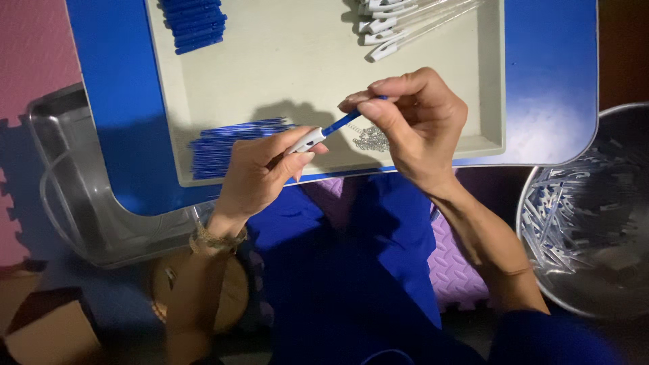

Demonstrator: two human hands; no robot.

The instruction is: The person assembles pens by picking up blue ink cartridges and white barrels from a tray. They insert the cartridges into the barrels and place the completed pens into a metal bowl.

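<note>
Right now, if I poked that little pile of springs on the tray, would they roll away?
Probably a little: the springs look tiny, thin and round, so likely light and apt to roll. The tray's raised rim would probably stop them.

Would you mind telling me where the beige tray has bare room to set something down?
The tray is bare mid-way, between the blue caps, clear barrels and blue refills. It is crowded near the springs, under the left hand and right hand.
</note>
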